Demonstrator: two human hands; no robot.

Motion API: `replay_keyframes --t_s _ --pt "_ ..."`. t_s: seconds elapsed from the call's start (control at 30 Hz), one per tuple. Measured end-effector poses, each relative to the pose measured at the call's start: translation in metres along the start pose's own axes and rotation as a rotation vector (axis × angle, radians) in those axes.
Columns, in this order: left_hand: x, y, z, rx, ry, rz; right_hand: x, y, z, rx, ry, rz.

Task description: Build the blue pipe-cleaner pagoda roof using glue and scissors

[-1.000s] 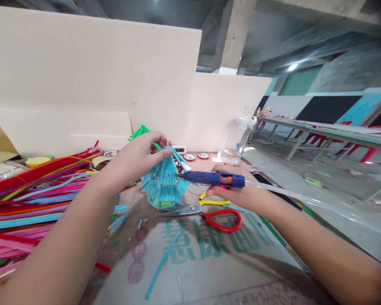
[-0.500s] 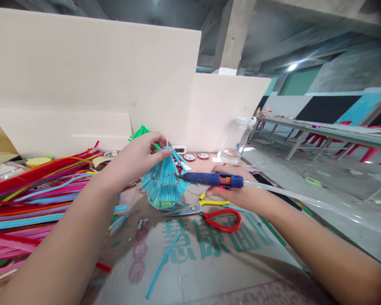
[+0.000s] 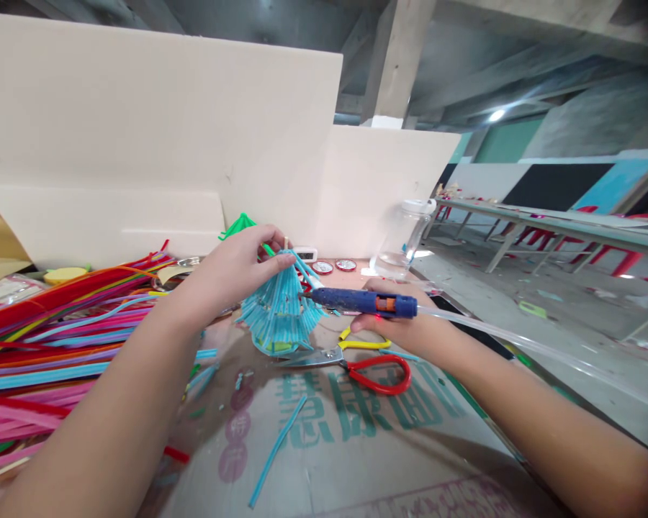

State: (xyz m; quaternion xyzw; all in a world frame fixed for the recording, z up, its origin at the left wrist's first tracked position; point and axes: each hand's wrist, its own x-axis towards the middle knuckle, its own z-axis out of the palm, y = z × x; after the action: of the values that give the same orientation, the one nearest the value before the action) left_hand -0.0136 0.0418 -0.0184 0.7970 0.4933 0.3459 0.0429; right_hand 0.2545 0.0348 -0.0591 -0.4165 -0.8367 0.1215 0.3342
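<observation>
My left hand is closed on the top of a light-blue tiered cone made of pipe cleaners, beside a thin stick that pokes out of its tip. The cone stands upright on the cardboard. In my right hand is a blue glue gun, lying sideways, with a long clear glue stick out of its back end. Its nozzle is at the cone's right side; whether it touches cannot be made out. Just below lie scissors with one red and one yellow handle.
Bundles of coloured pipe cleaners cover the left side. A short blue piece lies on the printed cardboard. Behind are a green pipe-cleaner cone, a small white digital display, a clear water bottle and white boards.
The glue gun has shifted very slightly right and up with my right hand. My left hand keeps its hold on the cone, almost unmoved.
</observation>
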Motion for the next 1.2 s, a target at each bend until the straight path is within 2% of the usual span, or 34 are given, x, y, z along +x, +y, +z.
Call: replay_keyframes --t_s 0.3,0.67,0.83,1.2 --pt "0.000 -0.001 0.001 -0.014 -0.003 0.016 0.000 -0.001 0.000 0.014 0.017 -0.035" --pt "0.001 -0.003 0.001 0.003 0.003 0.001 -0.001 -0.006 -0.004 -0.161 -0.048 -0.049" --pt "0.001 -0.004 0.001 -0.005 0.005 0.006 -0.001 -0.005 -0.003 -0.139 -0.043 -0.031" --pt "0.001 -0.002 0.001 -0.007 0.001 -0.014 -0.002 0.004 0.000 -0.137 -0.082 -0.101"
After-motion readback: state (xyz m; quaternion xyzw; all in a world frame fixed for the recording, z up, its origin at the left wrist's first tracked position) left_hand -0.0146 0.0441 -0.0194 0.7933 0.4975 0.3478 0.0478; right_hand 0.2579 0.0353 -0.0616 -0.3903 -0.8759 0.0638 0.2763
